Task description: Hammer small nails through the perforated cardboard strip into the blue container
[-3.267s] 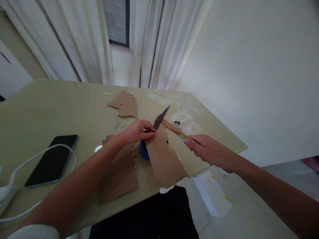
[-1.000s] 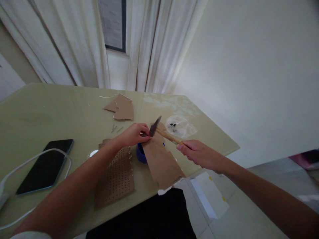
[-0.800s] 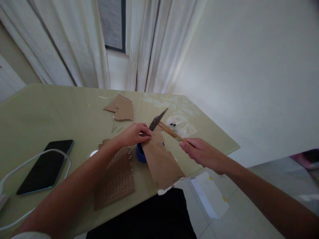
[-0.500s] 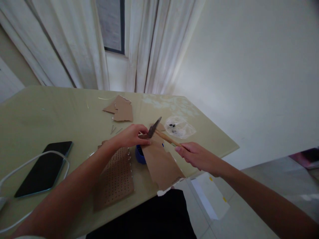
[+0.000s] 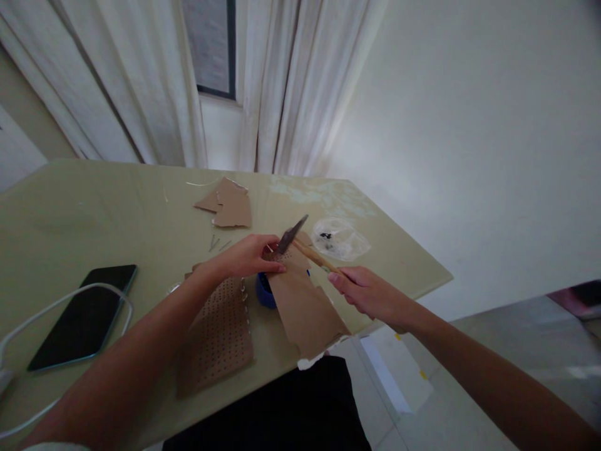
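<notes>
My right hand [image 5: 359, 288] is closed round the wooden handle of a hammer [image 5: 291, 235]. The hammer's dark head is low over the far end of a torn cardboard piece [image 5: 307, 304], close to my left fingers. Small holes dot the cardboard there. My left hand [image 5: 258, 254] holds that end, thumb laid on top and fingers curled, with a gap between them. A thin light sliver shows in the gap, too small to make out. Under the cardboard stands a blue round container [image 5: 266, 294], mostly covered.
A cardboard sheet with rows of holes [image 5: 223, 338] lies under my left forearm. Several nails [image 5: 215, 242] and cardboard scraps [image 5: 233, 207] lie farther back. A clear plastic bag [image 5: 342, 241] is at the right. A black tablet [image 5: 84, 319] and white cable [image 5: 61, 297] are at the left.
The hammer has risen and dropped over the cardboard's far end. My left thumb and fingers, earlier closer together, have spread apart. The view has shifted slightly.
</notes>
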`<state>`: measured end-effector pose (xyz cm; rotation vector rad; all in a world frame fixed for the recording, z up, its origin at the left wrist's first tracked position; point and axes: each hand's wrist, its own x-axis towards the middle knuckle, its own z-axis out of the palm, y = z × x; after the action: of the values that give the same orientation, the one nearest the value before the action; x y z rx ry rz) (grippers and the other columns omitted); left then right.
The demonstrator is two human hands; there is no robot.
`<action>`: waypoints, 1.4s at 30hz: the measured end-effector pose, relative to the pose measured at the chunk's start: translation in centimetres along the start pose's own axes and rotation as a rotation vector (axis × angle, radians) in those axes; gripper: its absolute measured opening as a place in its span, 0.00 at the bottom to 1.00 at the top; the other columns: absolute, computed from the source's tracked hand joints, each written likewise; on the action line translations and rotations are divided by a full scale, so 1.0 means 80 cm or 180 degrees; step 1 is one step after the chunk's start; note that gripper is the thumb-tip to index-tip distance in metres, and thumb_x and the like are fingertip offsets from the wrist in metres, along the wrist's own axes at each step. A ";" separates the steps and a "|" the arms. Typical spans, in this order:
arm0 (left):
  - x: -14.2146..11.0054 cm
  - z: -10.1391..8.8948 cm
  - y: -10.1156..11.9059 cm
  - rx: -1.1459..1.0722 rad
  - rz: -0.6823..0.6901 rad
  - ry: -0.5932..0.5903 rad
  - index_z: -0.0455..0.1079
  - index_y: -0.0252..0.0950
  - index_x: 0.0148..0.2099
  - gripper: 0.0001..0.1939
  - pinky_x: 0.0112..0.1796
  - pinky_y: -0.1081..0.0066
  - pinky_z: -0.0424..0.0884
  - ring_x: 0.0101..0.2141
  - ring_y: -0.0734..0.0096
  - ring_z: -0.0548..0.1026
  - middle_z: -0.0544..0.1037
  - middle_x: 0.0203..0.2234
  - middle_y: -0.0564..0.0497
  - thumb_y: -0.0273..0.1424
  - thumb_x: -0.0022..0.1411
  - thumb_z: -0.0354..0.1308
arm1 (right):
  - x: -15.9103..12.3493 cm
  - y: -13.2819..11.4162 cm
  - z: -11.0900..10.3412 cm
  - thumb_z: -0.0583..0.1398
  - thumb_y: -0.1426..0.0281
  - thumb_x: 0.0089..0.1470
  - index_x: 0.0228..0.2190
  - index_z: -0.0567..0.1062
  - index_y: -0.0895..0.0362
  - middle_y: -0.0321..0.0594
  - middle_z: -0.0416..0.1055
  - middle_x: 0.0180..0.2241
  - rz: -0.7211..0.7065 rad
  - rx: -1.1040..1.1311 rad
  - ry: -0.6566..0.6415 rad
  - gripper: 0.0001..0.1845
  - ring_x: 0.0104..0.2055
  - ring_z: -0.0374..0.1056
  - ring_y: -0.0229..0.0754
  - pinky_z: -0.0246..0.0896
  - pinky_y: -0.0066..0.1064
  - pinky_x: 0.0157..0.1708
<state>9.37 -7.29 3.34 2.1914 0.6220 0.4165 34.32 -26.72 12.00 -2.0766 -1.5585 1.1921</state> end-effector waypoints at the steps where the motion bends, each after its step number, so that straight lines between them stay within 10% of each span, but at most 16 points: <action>1: 0.000 0.000 -0.001 -0.0001 0.0004 0.0004 0.77 0.38 0.48 0.24 0.36 0.68 0.69 0.35 0.62 0.79 0.83 0.36 0.50 0.50 0.59 0.71 | 0.001 0.001 0.000 0.53 0.36 0.67 0.33 0.65 0.55 0.33 0.61 0.27 0.0039 0.0032 -0.0005 0.34 0.22 0.53 0.30 0.48 0.22 0.18; 13: 0.002 0.000 -0.008 0.0023 -0.0027 0.0018 0.79 0.36 0.59 0.31 0.45 0.63 0.76 0.44 0.55 0.84 0.87 0.47 0.42 0.51 0.62 0.68 | 0.028 0.011 0.003 0.58 0.34 0.62 0.32 0.64 0.55 0.28 0.56 0.22 -0.0592 0.0949 0.0807 0.35 0.19 0.50 0.28 0.48 0.21 0.15; 25: -0.003 -0.007 -0.017 -0.0430 -0.0043 -0.0210 0.77 0.39 0.61 0.23 0.53 0.61 0.79 0.50 0.60 0.83 0.84 0.56 0.42 0.45 0.72 0.60 | 0.217 0.007 0.041 0.58 0.34 0.61 0.29 0.56 0.51 0.26 0.54 0.18 -0.1625 0.2332 0.2792 0.35 0.17 0.52 0.30 0.51 0.26 0.16; 33: -0.026 -0.069 -0.063 0.1209 -0.0851 0.0821 0.81 0.38 0.49 0.20 0.45 0.59 0.77 0.42 0.55 0.83 0.86 0.45 0.41 0.46 0.70 0.55 | 0.252 0.047 0.063 0.53 0.37 0.66 0.23 0.54 0.51 0.30 0.53 0.17 -0.1444 0.1901 0.2884 0.35 0.18 0.52 0.32 0.52 0.28 0.20; 42: -0.044 -0.076 -0.103 0.1845 -0.1955 0.0373 0.78 0.40 0.40 0.15 0.37 0.61 0.68 0.37 0.51 0.81 0.85 0.37 0.42 0.45 0.67 0.57 | 0.260 0.069 0.059 0.57 0.35 0.63 0.24 0.58 0.52 0.34 0.56 0.20 -0.1348 0.1734 0.2580 0.36 0.23 0.52 0.34 0.51 0.29 0.24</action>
<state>1.11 -0.88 0.43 2.3452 1.5779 0.0303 36.03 -11.31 -3.68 -1.4685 -1.0390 0.4391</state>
